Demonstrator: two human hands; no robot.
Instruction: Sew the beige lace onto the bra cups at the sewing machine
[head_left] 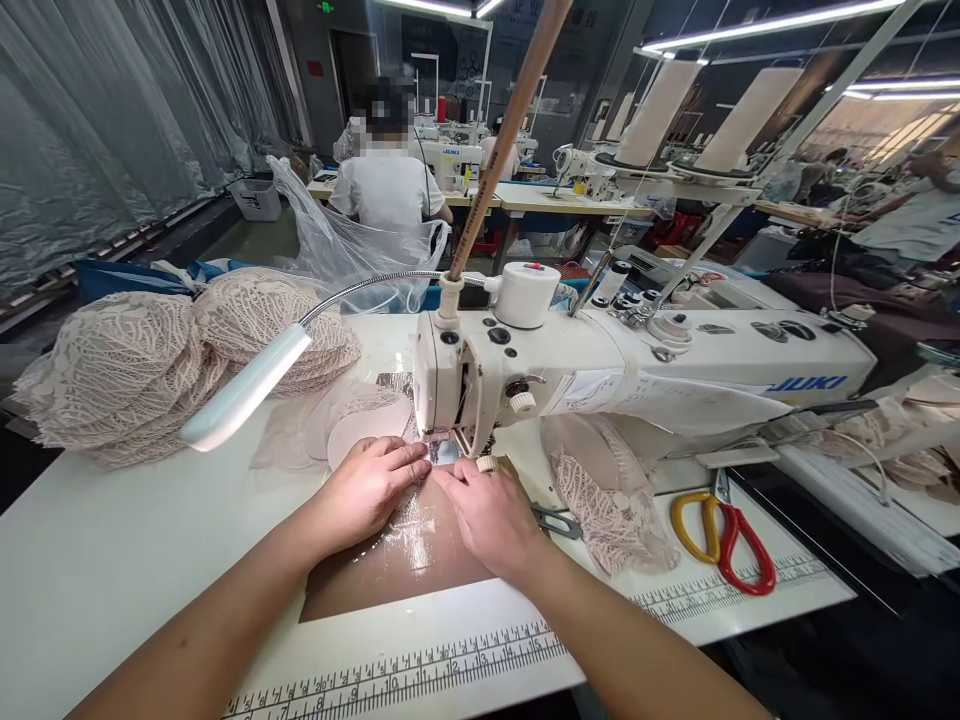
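My left hand (pixel 369 492) and my right hand (pixel 489 515) lie side by side on the table just in front of the needle of a white sewing machine (pixel 600 365). Their fingers are pressed down flat and close together on a small piece of pale lace fabric (pixel 352 425) that runs under the presser foot. Below the hands lies a shiny brown patch (pixel 409 560) on the table top. Part of the fabric under the hands is hidden.
A big heap of beige lace pieces (pixel 142 370) sits at the left, under a white gooseneck lamp (pixel 244 390). More lace (pixel 611 500), small snips (pixel 556 520) and red-and-yellow scissors (pixel 727 540) lie at the right. A ruler strip (pixel 420 675) edges the table. Another person (pixel 386 180) sits ahead, back turned.
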